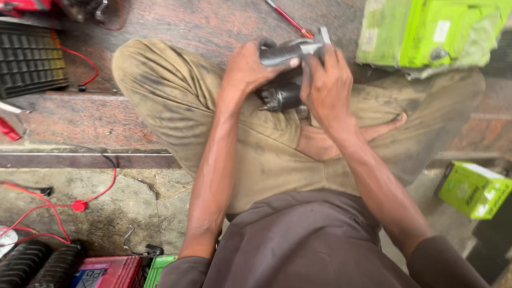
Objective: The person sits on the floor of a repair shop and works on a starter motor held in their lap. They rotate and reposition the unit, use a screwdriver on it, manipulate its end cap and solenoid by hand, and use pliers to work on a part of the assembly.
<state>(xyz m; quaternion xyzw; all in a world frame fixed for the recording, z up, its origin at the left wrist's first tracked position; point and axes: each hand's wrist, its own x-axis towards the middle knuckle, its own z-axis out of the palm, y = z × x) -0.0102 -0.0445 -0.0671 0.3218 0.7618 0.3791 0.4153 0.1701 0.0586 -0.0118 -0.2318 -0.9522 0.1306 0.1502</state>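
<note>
A dark metal motor part (pixel 283 76), with a grey housing on top and a black cylindrical body below, is held over my lap. My left hand (pixel 249 66) grips its left side, thumb pressed along the top. My right hand (pixel 327 84) closes around its right side, fingers covering much of the grey end. I sit cross-legged in dirty khaki trousers (pixel 177 106), a bare foot (pixel 377 129) tucked under the right forearm.
A red-handled screwdriver (pixel 284 14) lies on the floor beyond the part. Green boxes stand at top right (pixel 428 30) and right (pixel 474 189). A black grid tray (pixel 21 59), red wires (pixel 63 202), black ribbed hoses (pixel 32 264) and a red battery (pixel 109 274) lie left.
</note>
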